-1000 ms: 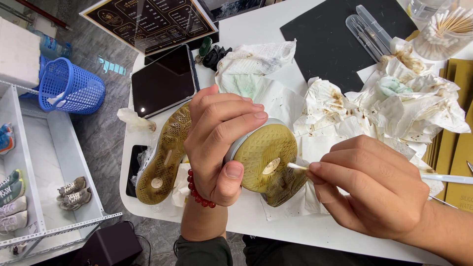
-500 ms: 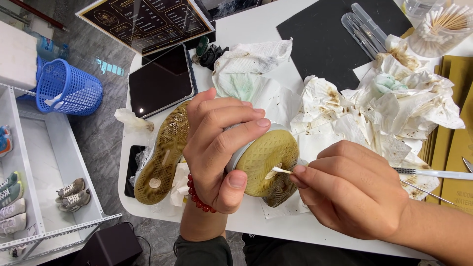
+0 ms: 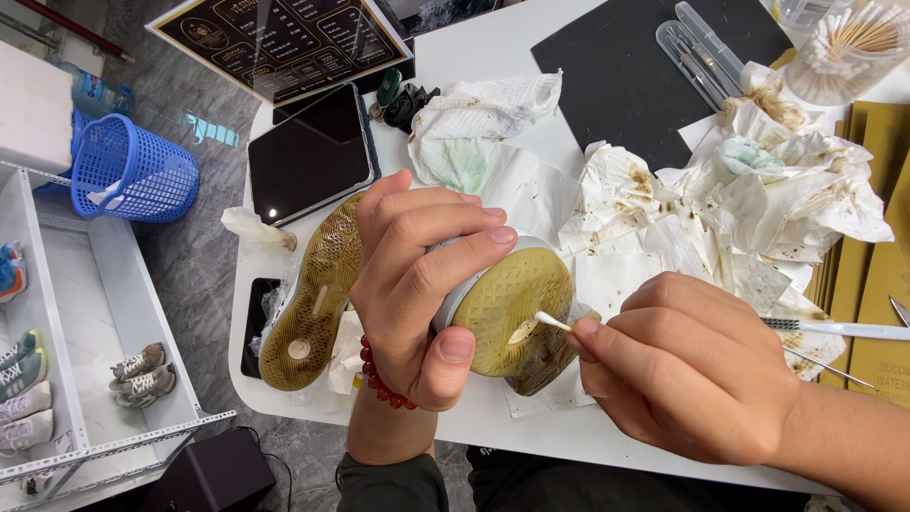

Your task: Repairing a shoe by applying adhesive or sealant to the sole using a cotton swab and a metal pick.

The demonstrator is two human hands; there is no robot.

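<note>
My left hand (image 3: 417,284) grips a shoe with its yellowed, patterned sole (image 3: 512,303) turned up towards me. A red bead bracelet (image 3: 374,379) is on that wrist. My right hand (image 3: 692,370) pinches a cotton swab (image 3: 552,321), and the swab's white tip touches the sole near its middle. A second shoe (image 3: 313,294) with the same yellowed sole lies sole-up on the white table (image 3: 474,66), just left of my left hand.
Stained crumpled paper towels (image 3: 739,199) lie right of the shoe. A dark tablet (image 3: 313,156), a black mat (image 3: 626,76), a cup of cotton swabs (image 3: 848,47) and metal tools (image 3: 834,329) are on the table. A blue basket (image 3: 133,171) and a shelf with shoes (image 3: 142,370) stand left.
My right hand has moved left, bringing the swab's tip from the sole's edge further onto the sole. My left hand still holds the shoe.
</note>
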